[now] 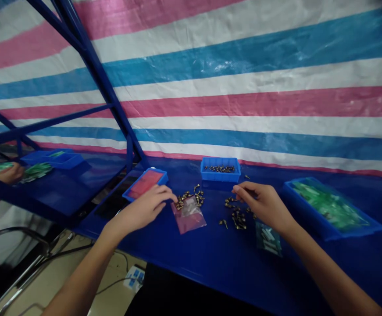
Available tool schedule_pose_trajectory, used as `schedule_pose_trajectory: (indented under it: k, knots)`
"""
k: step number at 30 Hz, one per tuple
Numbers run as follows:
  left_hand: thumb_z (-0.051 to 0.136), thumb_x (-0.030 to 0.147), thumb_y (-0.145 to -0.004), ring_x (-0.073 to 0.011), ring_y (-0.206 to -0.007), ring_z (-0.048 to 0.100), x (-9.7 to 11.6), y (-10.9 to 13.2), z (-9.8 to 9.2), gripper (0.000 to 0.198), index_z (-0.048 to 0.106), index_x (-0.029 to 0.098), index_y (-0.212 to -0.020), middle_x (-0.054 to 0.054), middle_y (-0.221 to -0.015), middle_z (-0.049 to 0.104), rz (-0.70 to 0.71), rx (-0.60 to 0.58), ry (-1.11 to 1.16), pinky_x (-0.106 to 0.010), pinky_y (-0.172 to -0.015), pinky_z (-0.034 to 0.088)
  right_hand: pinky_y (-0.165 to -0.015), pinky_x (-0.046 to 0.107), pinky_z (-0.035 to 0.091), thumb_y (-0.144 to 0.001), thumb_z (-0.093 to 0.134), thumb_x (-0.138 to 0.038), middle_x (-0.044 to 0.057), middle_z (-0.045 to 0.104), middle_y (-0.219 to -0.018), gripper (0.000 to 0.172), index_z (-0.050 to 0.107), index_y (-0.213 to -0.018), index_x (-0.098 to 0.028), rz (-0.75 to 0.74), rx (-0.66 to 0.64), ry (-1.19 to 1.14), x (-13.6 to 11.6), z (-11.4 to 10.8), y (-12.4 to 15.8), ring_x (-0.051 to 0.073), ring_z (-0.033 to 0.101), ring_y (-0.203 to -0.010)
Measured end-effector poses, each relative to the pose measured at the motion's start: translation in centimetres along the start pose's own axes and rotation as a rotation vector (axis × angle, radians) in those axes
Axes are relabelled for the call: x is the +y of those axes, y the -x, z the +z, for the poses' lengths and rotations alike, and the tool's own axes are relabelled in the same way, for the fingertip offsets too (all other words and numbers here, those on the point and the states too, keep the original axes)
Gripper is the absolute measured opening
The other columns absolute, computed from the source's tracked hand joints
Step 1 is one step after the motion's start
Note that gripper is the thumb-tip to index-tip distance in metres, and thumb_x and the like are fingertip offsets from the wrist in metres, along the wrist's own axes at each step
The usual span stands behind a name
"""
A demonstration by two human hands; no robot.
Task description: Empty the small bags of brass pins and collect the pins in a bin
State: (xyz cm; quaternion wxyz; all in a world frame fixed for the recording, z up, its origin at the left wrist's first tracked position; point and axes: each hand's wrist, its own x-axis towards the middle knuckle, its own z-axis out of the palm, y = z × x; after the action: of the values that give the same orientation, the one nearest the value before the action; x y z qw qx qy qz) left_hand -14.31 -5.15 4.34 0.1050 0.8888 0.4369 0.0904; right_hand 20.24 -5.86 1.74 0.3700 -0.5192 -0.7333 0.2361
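My left hand (149, 204) reaches over the left heap of small brass screw-like parts (186, 198), its fingertips at the heap's edge and its fingers slightly apart. Beside that heap lies a pinkish-red plastic bag (191, 221) with a pale label or insert. Above the right heap of similar parts (238, 217), my right hand (261, 202) is closed in a pinch. What sits between thumb and finger is too small to make out. Under the right wrist is a clear greenish bag (269, 239) holding pale, rod-like pieces.
A blue bin (220, 176) of small metal parts stands at the back. Another bin (329, 232) with green bags is at right, and one with red bags (145, 183) at left. A blue metal frame (108, 92) rises at left, where another person's hand (11, 173) holds green bags.
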Motion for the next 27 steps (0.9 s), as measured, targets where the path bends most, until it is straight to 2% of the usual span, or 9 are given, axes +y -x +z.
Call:
schedule_pose_trajectory:
  k: [3, 7, 10, 14, 17, 20, 23, 27]
  knots:
    - [0.047, 0.011, -0.09, -0.0186, -0.115, 0.05, 1.6, 0.8, 2.4, 0.037, 0.061, 0.031, -0.117, -0.002, -0.121, 0.056, 0.014, -0.045, 0.074, -0.032, -0.101, 0.041, -0.055, 0.026, 0.037, -0.093, 0.046, -0.05, 0.001, 0.065, -0.067, 0.039, 0.065, -0.077, -0.02, 0.01, -0.015, -0.01, -0.1, 0.1, 0.0, 0.015, 0.055, -0.06]
    - [0.052, 0.025, -0.094, -0.0203, -0.114, 0.049, 1.7, 0.8, 4.9, 0.022, 0.067, 0.028, -0.109, -0.005, -0.12, 0.054, 0.051, 0.076, 0.083, -0.034, -0.101, 0.041, -0.057, 0.027, 0.036, -0.093, 0.045, -0.049, 0.001, 0.065, -0.067, 0.04, 0.065, -0.074, -0.019, 0.005, -0.024, 0.01, -0.3, 0.1, 0.0, 0.015, 0.056, -0.061]
    - [0.052, 0.028, -0.095, -0.0201, -0.111, 0.049, 1.6, 0.4, 5.7, 0.02, 0.07, 0.027, -0.1, -0.005, -0.119, 0.056, 0.089, 0.145, 0.098, -0.035, -0.099, 0.041, -0.056, 0.027, 0.035, -0.093, 0.045, -0.048, 0.002, 0.064, -0.066, 0.041, 0.065, -0.074, -0.018, 0.004, -0.022, 0.017, -0.3, 0.2, -0.1, 0.015, 0.055, -0.061]
    - [0.049, 0.026, -0.096, -0.018, -0.109, 0.051, 2.2, -0.6, 5.7, 0.02, 0.069, 0.025, -0.098, -0.004, -0.117, 0.058, 0.109, 0.184, 0.168, -0.033, -0.097, 0.041, -0.058, 0.026, 0.035, -0.094, 0.045, -0.046, 0.001, 0.064, -0.066, 0.039, 0.064, -0.073, -0.018, -0.001, -0.015, 0.029, -0.1, 0.1, -0.2, 0.014, 0.055, -0.062]
    - [0.051, 0.026, -0.096, -0.0177, -0.105, 0.054, 3.0, -1.5, 5.2, 0.017, 0.067, 0.024, -0.098, -0.003, -0.109, 0.063, 0.088, 0.249, 0.231, -0.032, -0.095, 0.041, -0.058, 0.026, 0.035, -0.095, 0.045, -0.045, 0.001, 0.064, -0.067, 0.039, 0.064, -0.074, -0.017, -0.005, -0.014, 0.045, 0.0, 0.0, -0.2, 0.014, 0.055, -0.063]
    - [0.054, 0.028, -0.094, -0.0165, -0.093, 0.057, 3.9, -2.4, 4.6, 0.014, 0.066, 0.022, -0.093, -0.002, -0.097, 0.066, 0.007, 0.328, 0.292, -0.029, -0.085, 0.044, -0.058, 0.026, 0.034, -0.095, 0.045, -0.044, 0.001, 0.064, -0.067, 0.038, 0.065, -0.076, -0.018, -0.024, -0.015, 0.055, 0.0, 0.1, -0.2, 0.013, 0.054, -0.062]
    - [0.058, 0.032, -0.091, -0.0137, -0.076, 0.058, 4.8, -3.6, 3.9, 0.014, 0.067, 0.022, -0.09, 0.0, -0.087, 0.066, -0.084, 0.355, 0.37, -0.026, -0.07, 0.043, -0.057, 0.026, 0.033, -0.095, 0.045, -0.045, 0.001, 0.063, -0.066, 0.039, 0.065, -0.075, -0.018, -0.035, -0.026, 0.062, 0.1, 0.3, -0.2, 0.013, 0.053, -0.06]
    - [0.063, 0.037, -0.087, -0.0127, -0.071, 0.058, 6.1, -6.1, 3.0, 0.018, 0.066, 0.018, -0.088, 0.0, -0.079, 0.066, -0.13, 0.39, 0.595, -0.023, -0.065, 0.042, -0.061, 0.026, 0.037, -0.095, 0.044, -0.05, 0.002, 0.066, -0.076, 0.04, 0.067, -0.085, -0.019, -0.008, 0.005, -0.049, 0.1, 0.6, -0.2, 0.015, 0.056, -0.067]
